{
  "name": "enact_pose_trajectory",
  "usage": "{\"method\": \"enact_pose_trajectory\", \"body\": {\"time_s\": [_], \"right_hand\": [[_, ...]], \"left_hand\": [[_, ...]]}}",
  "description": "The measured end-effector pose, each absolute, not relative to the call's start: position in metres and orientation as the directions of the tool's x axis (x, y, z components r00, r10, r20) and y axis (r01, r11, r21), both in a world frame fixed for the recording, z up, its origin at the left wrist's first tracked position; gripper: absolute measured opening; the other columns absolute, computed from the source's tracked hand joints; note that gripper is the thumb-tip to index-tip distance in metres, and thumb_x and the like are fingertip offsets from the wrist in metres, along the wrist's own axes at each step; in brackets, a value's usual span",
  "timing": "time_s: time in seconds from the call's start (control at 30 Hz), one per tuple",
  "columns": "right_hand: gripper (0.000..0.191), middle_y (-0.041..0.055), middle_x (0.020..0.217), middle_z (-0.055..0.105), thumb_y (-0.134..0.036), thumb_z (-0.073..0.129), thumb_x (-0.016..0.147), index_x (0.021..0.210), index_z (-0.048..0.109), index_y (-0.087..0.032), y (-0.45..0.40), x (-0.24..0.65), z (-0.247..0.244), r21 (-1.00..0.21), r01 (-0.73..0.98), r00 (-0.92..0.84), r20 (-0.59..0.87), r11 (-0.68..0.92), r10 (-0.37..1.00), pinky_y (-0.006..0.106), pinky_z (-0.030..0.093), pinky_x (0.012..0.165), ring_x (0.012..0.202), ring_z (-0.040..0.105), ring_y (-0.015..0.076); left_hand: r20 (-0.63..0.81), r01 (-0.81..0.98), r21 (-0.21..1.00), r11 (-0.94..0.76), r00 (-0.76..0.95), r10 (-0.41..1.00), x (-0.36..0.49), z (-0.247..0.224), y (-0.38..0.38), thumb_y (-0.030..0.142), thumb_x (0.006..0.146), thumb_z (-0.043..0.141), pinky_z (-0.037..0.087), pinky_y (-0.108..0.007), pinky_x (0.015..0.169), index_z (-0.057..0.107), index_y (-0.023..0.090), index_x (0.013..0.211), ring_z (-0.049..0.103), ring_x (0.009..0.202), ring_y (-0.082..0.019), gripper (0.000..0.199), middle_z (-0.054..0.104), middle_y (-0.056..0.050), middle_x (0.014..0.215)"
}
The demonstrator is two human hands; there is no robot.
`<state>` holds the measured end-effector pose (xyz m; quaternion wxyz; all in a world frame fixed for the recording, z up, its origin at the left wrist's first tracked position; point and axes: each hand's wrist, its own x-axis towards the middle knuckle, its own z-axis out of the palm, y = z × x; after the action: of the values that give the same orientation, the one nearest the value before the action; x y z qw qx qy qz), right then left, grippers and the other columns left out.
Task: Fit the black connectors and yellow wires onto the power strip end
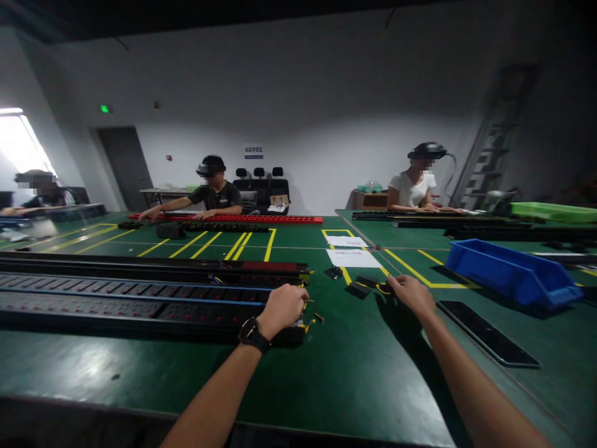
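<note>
My left hand (283, 309), with a dark watch on its wrist, is closed at the right end of the long black strips (186, 311). A thin, short tip (310, 301) sticks out from its fingers; its kind is too small to tell. Yellow wire ends (308, 325) show just below it at the strip's end. My right hand (413, 294) pinches at a yellow wire (383, 288) beside small black blocks (360, 289). Its fingertips partly hide what they grip. Red dots line the black strips, which lie side by side on the green table (345, 373).
A blue bin (513, 274) and a dark phone (487, 333) lie on the right. White paper sheets (353, 258) and a small black part (334, 272) are ahead. Across the table, people (217, 198) work at a red rail (280, 219) and black strips (420, 223).
</note>
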<state>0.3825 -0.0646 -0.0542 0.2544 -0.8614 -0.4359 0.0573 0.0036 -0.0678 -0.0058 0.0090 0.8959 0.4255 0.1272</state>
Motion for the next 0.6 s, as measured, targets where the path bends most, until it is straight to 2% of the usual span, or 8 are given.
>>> {"method": "enact_pose_trajectory", "body": {"time_s": [0.13, 0.27, 0.43, 0.6], "right_hand": [[0.046, 0.0202, 0.109, 0.072, -0.050, 0.041, 0.098, 0.114, 0.072, -0.020, -0.067, 0.377, -0.049, -0.444, 0.749, 0.623, 0.219, -0.492, 0.751, 0.043, 0.050, 0.076, 0.102, 0.068, 0.0369], [0.041, 0.0168, 0.108, 0.072, -0.044, 0.042, 0.100, 0.116, 0.070, -0.018, -0.067, 0.353, -0.043, -0.343, 0.869, 0.470, 0.346, -0.357, 0.812, 0.038, 0.049, 0.079, 0.098, 0.068, 0.0304], [0.038, 0.0125, 0.111, 0.070, -0.043, 0.044, 0.101, 0.121, 0.068, -0.022, -0.066, 0.315, -0.043, -0.169, 0.966, 0.238, 0.289, -0.195, 0.927, 0.035, 0.049, 0.082, 0.100, 0.067, 0.0269], [0.039, 0.0146, 0.110, 0.066, -0.039, 0.039, 0.104, 0.113, 0.072, -0.020, -0.067, 0.302, -0.049, -0.093, 0.984, 0.166, 0.182, -0.151, 0.969, 0.034, 0.048, 0.081, 0.097, 0.068, 0.0264]], "left_hand": [[0.236, 0.757, 0.128, -0.640, 0.604, 0.762, 0.003, -0.007, -0.068, 0.023, 0.098, 0.044, 0.053, -0.032, 0.089, 0.076, 0.025, 0.109, 0.068, 0.101, -0.022, 0.034, 0.076, -0.007, 0.107], [0.251, 0.744, 0.148, -0.651, 0.609, 0.753, 0.003, -0.010, -0.066, 0.023, 0.098, 0.044, 0.052, -0.033, 0.090, 0.076, 0.024, 0.108, 0.068, 0.101, -0.022, 0.034, 0.076, -0.007, 0.108], [0.258, 0.741, 0.145, -0.656, 0.612, 0.748, 0.002, -0.011, -0.066, 0.022, 0.098, 0.044, 0.052, -0.034, 0.088, 0.075, 0.024, 0.109, 0.068, 0.100, -0.022, 0.034, 0.076, -0.007, 0.108], [0.265, 0.739, 0.126, -0.662, 0.618, 0.740, 0.001, -0.012, -0.066, 0.021, 0.097, 0.044, 0.053, -0.034, 0.086, 0.075, 0.024, 0.107, 0.068, 0.097, -0.023, 0.033, 0.077, -0.007, 0.104]]}}
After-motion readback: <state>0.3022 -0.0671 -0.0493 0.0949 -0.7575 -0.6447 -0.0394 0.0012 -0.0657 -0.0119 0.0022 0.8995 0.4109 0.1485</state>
